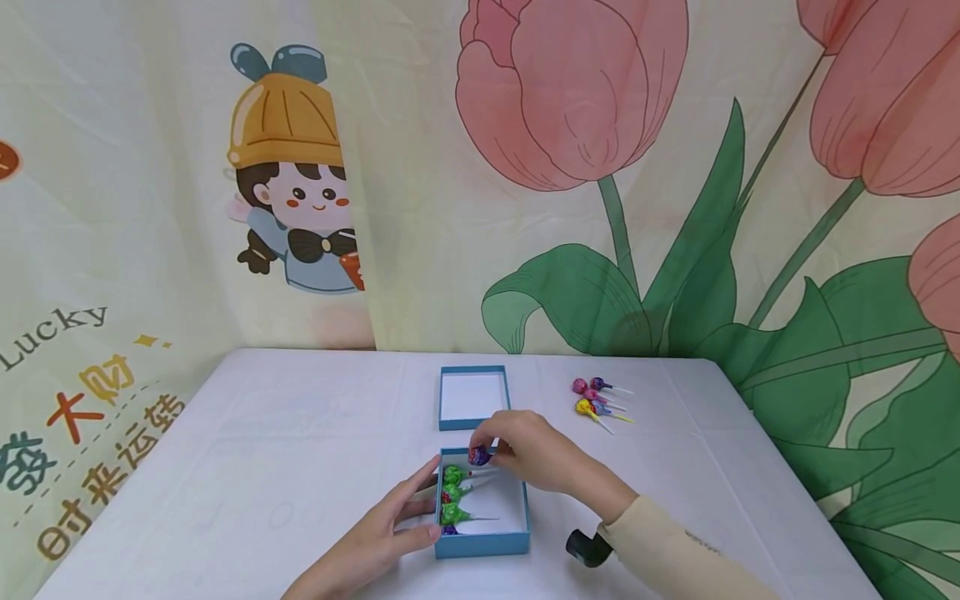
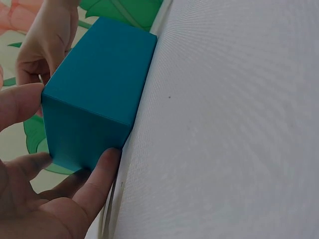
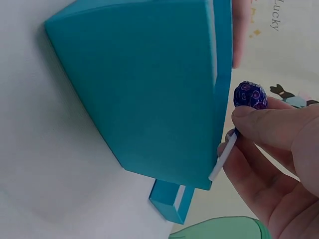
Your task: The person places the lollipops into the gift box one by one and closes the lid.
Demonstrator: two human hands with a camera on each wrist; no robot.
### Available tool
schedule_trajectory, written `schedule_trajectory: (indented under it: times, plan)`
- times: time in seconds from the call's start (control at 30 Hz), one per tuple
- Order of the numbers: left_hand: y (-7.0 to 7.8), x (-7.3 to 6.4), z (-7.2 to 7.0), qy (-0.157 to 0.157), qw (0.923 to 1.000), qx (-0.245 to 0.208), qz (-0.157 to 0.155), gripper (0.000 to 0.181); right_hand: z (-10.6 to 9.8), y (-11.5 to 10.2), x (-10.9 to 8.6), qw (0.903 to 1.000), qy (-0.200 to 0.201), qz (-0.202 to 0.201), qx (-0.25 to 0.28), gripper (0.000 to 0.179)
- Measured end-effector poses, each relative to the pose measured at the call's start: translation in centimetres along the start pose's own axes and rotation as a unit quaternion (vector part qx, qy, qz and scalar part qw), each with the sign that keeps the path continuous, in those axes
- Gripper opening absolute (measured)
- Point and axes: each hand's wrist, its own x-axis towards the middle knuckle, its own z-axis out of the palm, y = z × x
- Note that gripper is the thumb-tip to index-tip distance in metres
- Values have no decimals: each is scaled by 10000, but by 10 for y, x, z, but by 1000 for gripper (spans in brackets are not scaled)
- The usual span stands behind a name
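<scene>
White-covered desk [image 1: 315, 442], tulip-print backdrop [image 1: 420, 167] behind; blue tray [image 1: 473, 425] sits just beyond the blue box [image 1: 482, 546], loose lollipops [image 1: 585, 407] off its far right. Left hand [image 1: 386, 533] touches the box's left side, fingers extended, no grip. Right hand [image 1: 536, 450] pinches purple lollipop [image 1: 478, 456] at the box's far end, green lollipops [image 1: 454, 493] inside along its left wall.

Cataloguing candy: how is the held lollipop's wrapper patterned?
Dark blue wrapper with pinkish rings; clearest in the right wrist view.
</scene>
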Motion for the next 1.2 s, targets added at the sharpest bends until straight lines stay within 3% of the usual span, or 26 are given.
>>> schedule_trajectory:
  times: [0.7,0.97,1.2]
  plan:
    - [2,-2,-1,-57,9999,-86,31,82,27,-3,3,9994,-81,99,-310,28]
    - [4,-2,0,-36,9999,-126,-26,82,38,-3,2,9990,14,43,-453,27]
    - [4,-1,1,7,9999,-117,-81,82,47,-3,1,9955,266,118,-903,27]
